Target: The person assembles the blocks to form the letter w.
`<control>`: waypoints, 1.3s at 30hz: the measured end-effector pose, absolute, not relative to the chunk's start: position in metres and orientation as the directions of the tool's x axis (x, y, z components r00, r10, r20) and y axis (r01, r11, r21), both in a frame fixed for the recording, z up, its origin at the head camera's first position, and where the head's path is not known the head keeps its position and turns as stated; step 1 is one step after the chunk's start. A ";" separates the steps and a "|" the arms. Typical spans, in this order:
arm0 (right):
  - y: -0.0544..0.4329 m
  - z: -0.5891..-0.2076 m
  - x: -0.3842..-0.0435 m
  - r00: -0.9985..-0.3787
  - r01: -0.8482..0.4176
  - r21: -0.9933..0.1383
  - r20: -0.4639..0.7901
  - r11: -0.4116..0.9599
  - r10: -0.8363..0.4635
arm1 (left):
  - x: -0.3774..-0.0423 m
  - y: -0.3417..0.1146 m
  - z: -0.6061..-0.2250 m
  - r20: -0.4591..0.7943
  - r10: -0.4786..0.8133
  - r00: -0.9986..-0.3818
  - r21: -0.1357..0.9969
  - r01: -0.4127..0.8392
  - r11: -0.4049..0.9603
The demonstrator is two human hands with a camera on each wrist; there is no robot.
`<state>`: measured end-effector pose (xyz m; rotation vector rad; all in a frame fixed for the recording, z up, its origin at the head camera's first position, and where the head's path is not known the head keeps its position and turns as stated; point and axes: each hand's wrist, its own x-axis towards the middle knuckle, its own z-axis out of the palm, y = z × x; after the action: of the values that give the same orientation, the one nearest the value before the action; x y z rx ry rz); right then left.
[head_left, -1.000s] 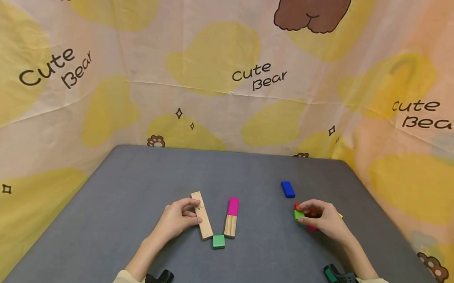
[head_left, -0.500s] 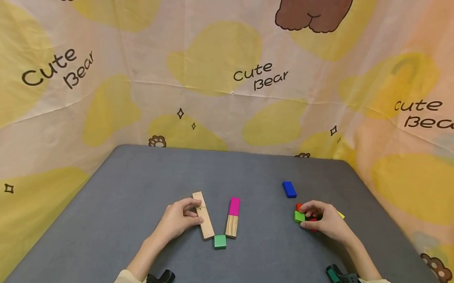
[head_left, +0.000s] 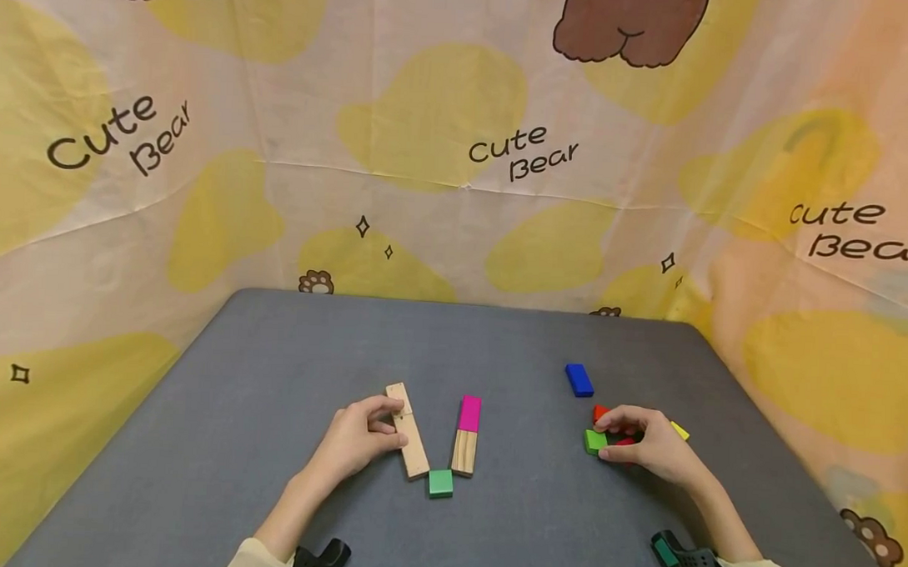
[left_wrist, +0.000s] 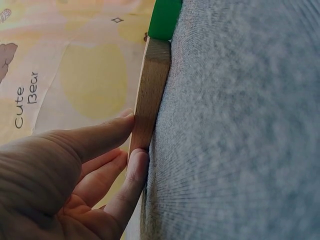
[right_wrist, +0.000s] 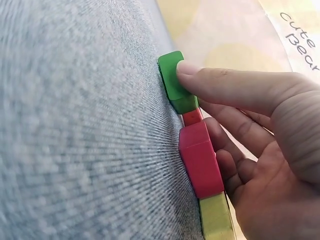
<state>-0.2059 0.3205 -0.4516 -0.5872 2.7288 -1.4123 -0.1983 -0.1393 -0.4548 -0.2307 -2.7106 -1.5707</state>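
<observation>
My left hand [head_left: 360,435] rests at the left side of a row of plain wooden blocks [head_left: 412,445]; thumb and fingertips touch its edge. A green block [head_left: 440,483] sits at that row's near end. Right of it lies another plain wooden block [head_left: 464,452], end to end with a pink block [head_left: 469,413]. My right hand [head_left: 654,445] pinches a light green block [head_left: 594,442] at its right side, the thumb on its face [right_wrist: 175,80]. An orange-red block [head_left: 600,414] lies just beyond. Under the hand are a crimson block [right_wrist: 202,165] and a yellow block [right_wrist: 216,215].
A blue block [head_left: 579,380] lies farther back on the right. The grey table [head_left: 309,337] is backed by a patterned cloth [head_left: 426,232]. Dark straps with devices [head_left: 688,559] sit at both wrists.
The light green block has shifted slightly left and toward me, away from the orange-red block, with my right thumb and index finger following. My left hand has stayed at the wooden row.
</observation>
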 end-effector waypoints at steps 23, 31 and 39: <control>0.278 -0.451 -0.207 -0.952 -0.283 -0.760 0.150 0.585 -0.266 | -0.204 -0.143 -0.451 0.063 0.132 -0.989 0.869 0.120 0.480; 0.257 -0.453 -0.218 -0.956 -0.209 -0.842 0.069 0.498 -0.284 | -0.204 -0.143 -0.452 0.061 0.132 -0.989 0.875 0.117 0.469; 0.225 -0.453 -0.245 -0.970 -0.109 -0.895 0.000 0.432 -0.243 | -0.203 -0.143 -0.452 0.072 0.138 -0.988 0.873 0.129 0.470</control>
<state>-0.2454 0.2249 -0.4529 -0.3150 2.5471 -1.5774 -0.2027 -0.1435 -0.4520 -0.2455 -2.6999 -1.6034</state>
